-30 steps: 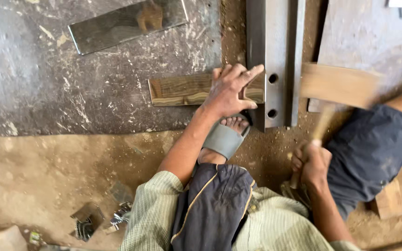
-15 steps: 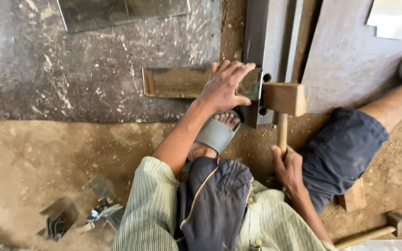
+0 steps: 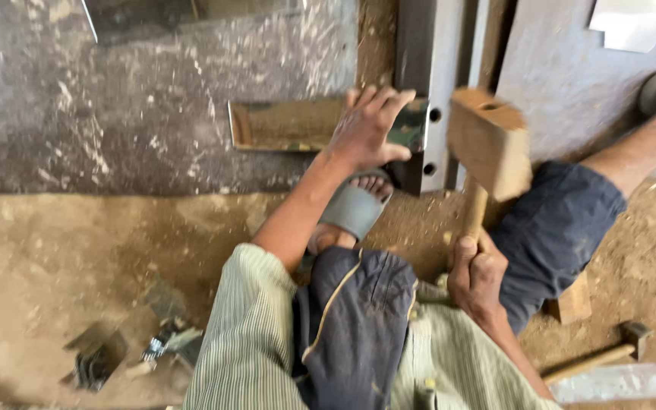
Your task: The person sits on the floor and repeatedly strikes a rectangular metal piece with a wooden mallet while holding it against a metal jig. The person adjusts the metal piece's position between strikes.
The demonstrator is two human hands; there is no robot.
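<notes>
My left hand (image 3: 370, 125) presses flat, fingers spread, on the right end of a shiny rectangular metal sheet piece (image 3: 282, 125) lying on a steel rail (image 3: 434, 68) and the grey slab. A wooden mallet (image 3: 487, 140) with a block head is gripped low on its handle by my right hand (image 3: 476, 277); the head hovers beside the rail, just right of my left hand. My foot in a grey sandal (image 3: 354, 209) rests under the left hand.
A grey stone slab (image 3: 115, 114) fills the upper left, with another metal sheet (image 3: 191, 15) on it. Metal scraps (image 3: 115, 353) lie on the dirt floor at lower left. A second hammer (image 3: 594, 357) and a metal offcut (image 3: 609, 383) lie at lower right.
The mallet swung down toward the rail, then lifted and tilted again. My left hand stayed pressed on the metal piece. The view shifted slightly downward.
</notes>
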